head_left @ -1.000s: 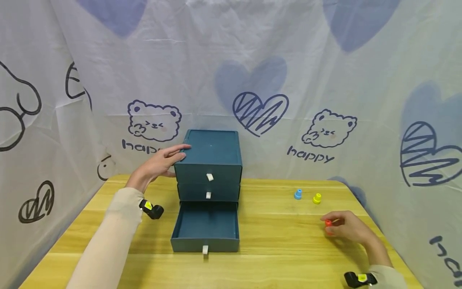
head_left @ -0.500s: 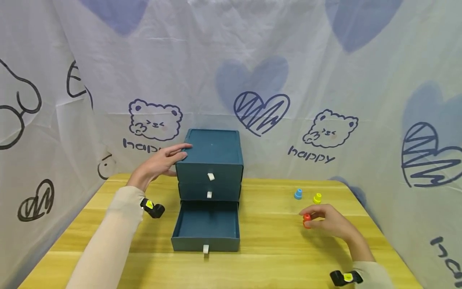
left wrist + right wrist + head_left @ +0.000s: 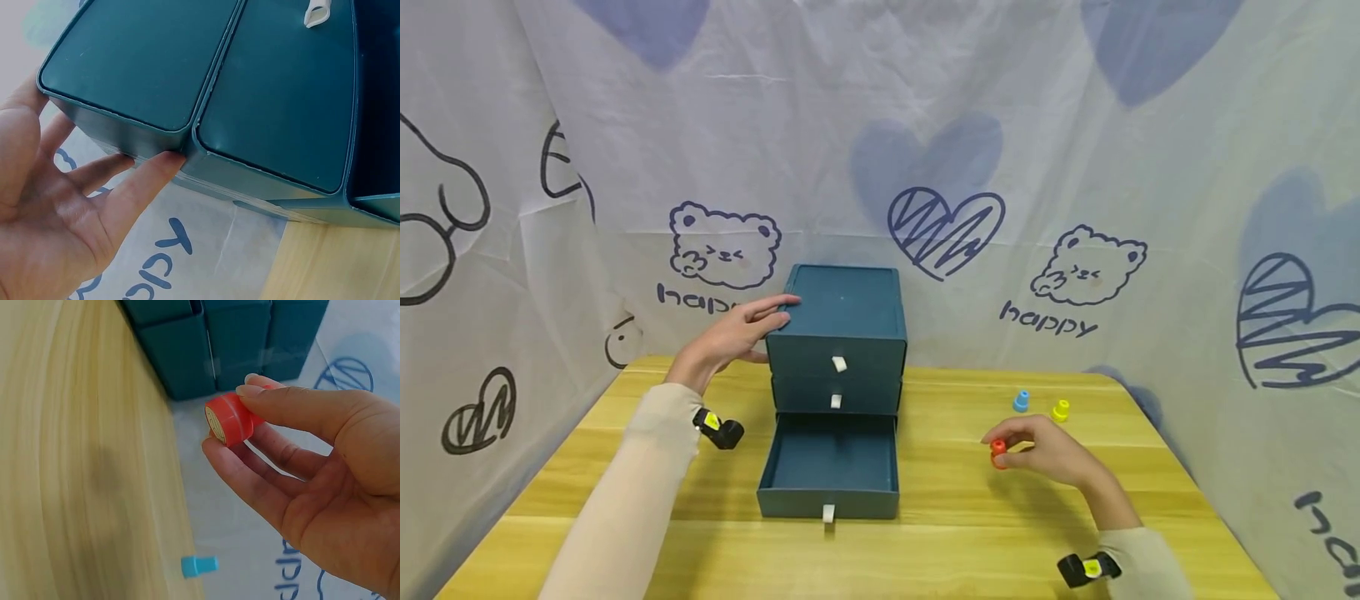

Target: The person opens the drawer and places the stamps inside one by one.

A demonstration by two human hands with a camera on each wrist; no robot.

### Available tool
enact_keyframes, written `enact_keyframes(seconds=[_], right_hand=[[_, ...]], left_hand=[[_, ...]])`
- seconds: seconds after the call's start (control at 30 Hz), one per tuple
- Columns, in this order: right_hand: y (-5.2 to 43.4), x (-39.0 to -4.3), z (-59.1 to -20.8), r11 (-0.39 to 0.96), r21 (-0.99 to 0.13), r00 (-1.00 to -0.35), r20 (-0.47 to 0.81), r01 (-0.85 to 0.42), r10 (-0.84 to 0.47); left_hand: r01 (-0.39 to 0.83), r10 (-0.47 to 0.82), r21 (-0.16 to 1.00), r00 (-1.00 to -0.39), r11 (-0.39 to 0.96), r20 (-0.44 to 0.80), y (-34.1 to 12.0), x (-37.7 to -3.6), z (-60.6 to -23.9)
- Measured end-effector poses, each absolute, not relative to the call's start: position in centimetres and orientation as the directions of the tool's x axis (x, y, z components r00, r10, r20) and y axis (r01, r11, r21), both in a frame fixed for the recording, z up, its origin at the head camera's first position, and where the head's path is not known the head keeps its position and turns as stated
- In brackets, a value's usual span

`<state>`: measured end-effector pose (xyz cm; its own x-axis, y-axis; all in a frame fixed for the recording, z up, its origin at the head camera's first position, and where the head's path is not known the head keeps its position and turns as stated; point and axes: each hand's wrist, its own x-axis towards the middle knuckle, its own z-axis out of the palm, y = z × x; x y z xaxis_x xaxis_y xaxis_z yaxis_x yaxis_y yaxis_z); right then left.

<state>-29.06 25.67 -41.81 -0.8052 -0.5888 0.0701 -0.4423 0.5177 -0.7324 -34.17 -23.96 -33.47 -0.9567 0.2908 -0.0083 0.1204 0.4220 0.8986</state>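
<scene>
A dark teal cabinet (image 3: 842, 302) with three stacked drawers stands at the back of the table, left of centre. My left hand (image 3: 727, 340) rests on its upper left edge; in the left wrist view the fingers (image 3: 140, 187) spread along the side wall. The bottom drawer (image 3: 793, 503) is pulled out and bare inside. My right hand (image 3: 1047, 452) pinches a small red stamp (image 3: 230, 420) between thumb and fingertips, held above the table to the right of the drawer. Its round, pale patterned face shows in the right wrist view.
A blue stamp (image 3: 1021, 402) and a yellow one (image 3: 1060, 411) stand on the wooden table (image 3: 951, 550), behind my right hand. White cloth (image 3: 955, 333) printed with hearts and bears hangs close behind the table and along both sides. White pull tabs (image 3: 828, 514) stick out from the drawers.
My right hand has moved left with the red stamp, from the table's right side towards the pulled-out drawer. My left hand has stayed on the cabinet.
</scene>
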Motion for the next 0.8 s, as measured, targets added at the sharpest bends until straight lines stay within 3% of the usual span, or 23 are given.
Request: enact_keyframes(seconds=[0.8], right_hand=[[18.2, -29.0, -40.1, 0.48, -0.687, -0.709, 0.072, -0.545, -0.702]], left_hand=[[0.122, 0.293, 0.9, -0.956, 0.419, -0.006, -23.9, -34.2, -33.6]])
